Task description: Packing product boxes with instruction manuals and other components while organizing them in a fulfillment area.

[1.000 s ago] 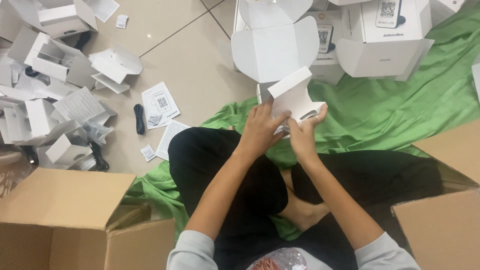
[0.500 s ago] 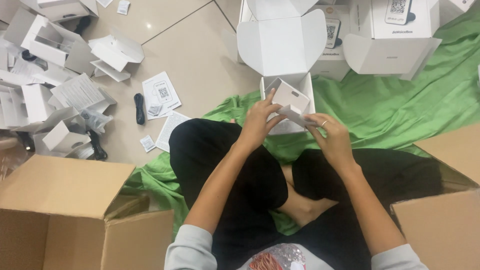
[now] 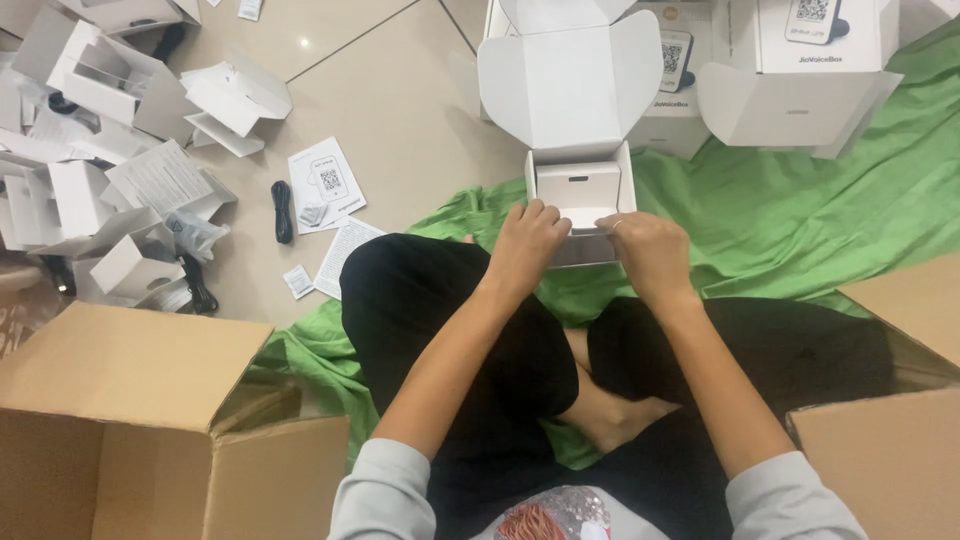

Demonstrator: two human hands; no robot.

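Left hand point(image 3: 527, 240): fingers curled over the near left rim of the small white box point(image 3: 580, 205), gripping it.
Right hand point(image 3: 650, 250): fingers clenched on the near right rim.
Box: open, lid up, on the green cloth point(image 3: 800, 220) before the knees.
Insert point(image 3: 579, 186): white, seated inside.
Risk: uneven pull may bend the thin rim, or tip the box on soft cloth.

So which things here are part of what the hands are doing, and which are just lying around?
In hand:
left hand
right hand
open white box
white insert inside it

Lying about:
brown cartons
pile of emptied white boxes
leaflets
black cable
green cloth
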